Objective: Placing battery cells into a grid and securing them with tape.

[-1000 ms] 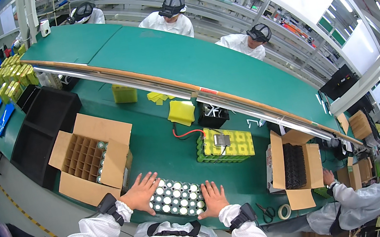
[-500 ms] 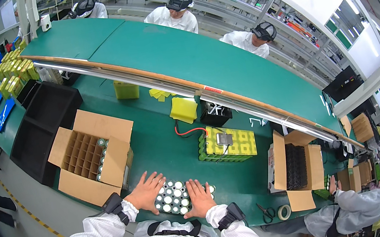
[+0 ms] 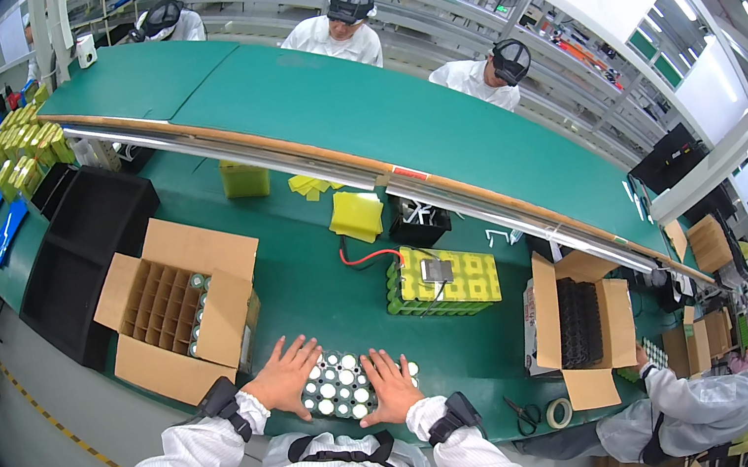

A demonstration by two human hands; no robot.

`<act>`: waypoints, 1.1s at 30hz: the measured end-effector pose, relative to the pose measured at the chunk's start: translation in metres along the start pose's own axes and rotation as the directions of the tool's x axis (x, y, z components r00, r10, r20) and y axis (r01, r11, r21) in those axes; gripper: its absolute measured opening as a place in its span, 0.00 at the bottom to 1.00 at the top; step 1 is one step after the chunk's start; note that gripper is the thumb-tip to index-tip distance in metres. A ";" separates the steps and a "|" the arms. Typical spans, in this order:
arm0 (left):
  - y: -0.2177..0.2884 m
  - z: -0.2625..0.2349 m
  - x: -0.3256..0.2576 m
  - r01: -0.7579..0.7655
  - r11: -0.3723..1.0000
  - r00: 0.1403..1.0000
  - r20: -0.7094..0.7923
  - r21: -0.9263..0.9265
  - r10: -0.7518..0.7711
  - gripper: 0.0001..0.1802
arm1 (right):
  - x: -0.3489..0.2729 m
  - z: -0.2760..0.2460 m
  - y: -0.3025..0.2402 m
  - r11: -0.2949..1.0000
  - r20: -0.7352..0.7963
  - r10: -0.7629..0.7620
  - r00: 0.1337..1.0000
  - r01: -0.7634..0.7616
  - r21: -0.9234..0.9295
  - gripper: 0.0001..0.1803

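The worker's bare left hand point(image 3: 285, 383), fingers wide, touches a dark block of white-topped cylinders point(image 3: 338, 386). The bare right hand point(image 3: 389, 389), fingers apart, partly covers it.

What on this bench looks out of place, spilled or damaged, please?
Nothing visible looks spilled or damaged. The block of cells between the left hand and the right hand looks orderly. Only the thin yellow pieces farther back look slightly untidy, lying loose and unevenly overlapped rather than squarely stacked.
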State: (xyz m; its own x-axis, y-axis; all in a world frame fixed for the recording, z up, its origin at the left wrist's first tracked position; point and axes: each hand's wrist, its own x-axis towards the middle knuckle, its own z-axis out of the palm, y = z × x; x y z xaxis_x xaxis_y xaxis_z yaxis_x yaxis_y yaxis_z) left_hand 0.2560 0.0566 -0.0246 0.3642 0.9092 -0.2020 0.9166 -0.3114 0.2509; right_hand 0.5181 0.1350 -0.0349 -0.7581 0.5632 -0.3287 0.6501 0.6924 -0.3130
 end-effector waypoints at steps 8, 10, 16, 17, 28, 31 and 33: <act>0.008 0.004 -0.004 -0.016 0.999 1.000 -0.012 0.041 0.017 0.70 | -0.035 0.007 0.024 0.991 -0.099 0.120 0.988 -0.113 0.077 0.69; 0.015 0.014 -0.004 -0.070 0.995 0.987 -0.148 -0.068 0.059 0.69 | -0.041 0.010 0.021 0.989 -0.097 0.134 0.986 -0.127 0.079 0.67; 0.043 0.010 0.016 -0.141 0.990 0.988 -0.066 -0.017 0.140 0.69 | -0.074 -0.098 -0.078 0.798 -0.576 0.108 0.811 0.275 0.537 0.16; 0.045 0.010 0.021 -0.141 0.990 0.989 -0.036 0.000 0.141 0.69 | -0.088 -0.126 -0.101 0.743 -0.629 -0.033 0.776 0.440 0.504 0.16; 0.040 0.004 0.044 -0.099 0.994 0.995 -0.012 -0.048 0.098 0.71 | -0.151 -0.210 -0.168 0.218 -0.849 -0.341 0.405 0.912 0.347 0.10; 0.043 0.012 0.047 -0.103 0.993 0.995 0.001 -0.056 0.103 0.72 | -0.149 -0.182 -0.135 0.272 -0.841 -0.139 0.523 0.837 0.475 0.11; 0.043 0.013 0.040 -0.092 0.996 0.995 0.033 -0.023 0.092 0.72 | -0.121 -0.142 -0.097 0.375 -0.666 0.340 0.664 0.555 0.743 0.13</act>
State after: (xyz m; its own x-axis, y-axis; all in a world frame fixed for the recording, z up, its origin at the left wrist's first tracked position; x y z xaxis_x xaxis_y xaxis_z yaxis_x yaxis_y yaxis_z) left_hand 0.3119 0.0757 -0.0347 0.4527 0.8667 -0.2095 0.8753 -0.3871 0.2898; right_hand 0.5396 0.0639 0.1614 -0.3166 0.9095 0.2694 -0.1388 0.2365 -0.9617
